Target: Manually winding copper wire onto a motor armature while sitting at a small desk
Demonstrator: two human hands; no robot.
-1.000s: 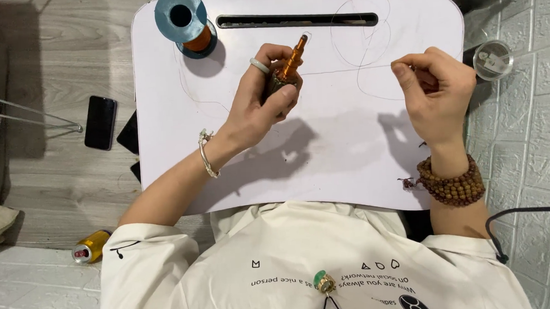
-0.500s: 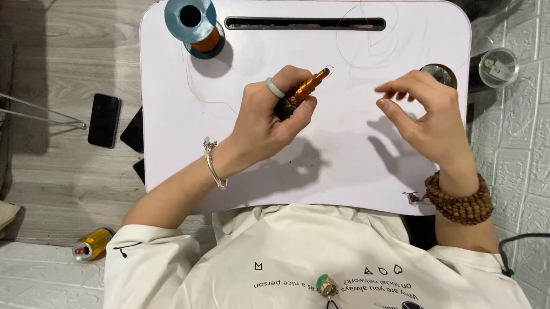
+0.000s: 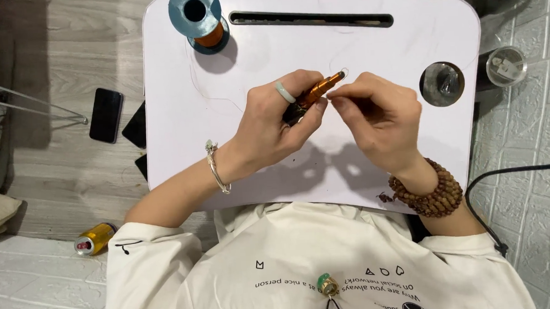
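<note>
Orange metal, with a dark lower end: a small pen-shaped tool (image 3: 313, 96) lies slanted above the middle of the white desk (image 3: 407, 47), its narrow tip pointing up and to the right. The left hand (image 3: 273, 120) is clamped around the tool's lower half, fingers curled over it and thumb pressed against its side; a pale ring (image 3: 285, 92) sits on one finger and a thin silver bangle (image 3: 217, 167) circles the wrist. The right hand (image 3: 380, 121) meets the tool at its tip, thumb and forefinger pinched together just beside it; a thin wire loop (image 3: 343, 73) shows at the tip, though whether the fingers hold the wire is too fine to tell. A brown bead bracelet (image 3: 429, 193) wraps the right wrist.

Further out on the desk, a spool (image 3: 197, 17) with a blue flange and copper-coloured winding stands at the upper left corner, a long dark slot (image 3: 310, 19) runs along the far edge, and a round cup hole (image 3: 442, 84) sits to the right. On the grey plank floor (image 3: 63, 65) to the left lie a black phone (image 3: 106, 115) and a yellow can (image 3: 94, 238)
</note>
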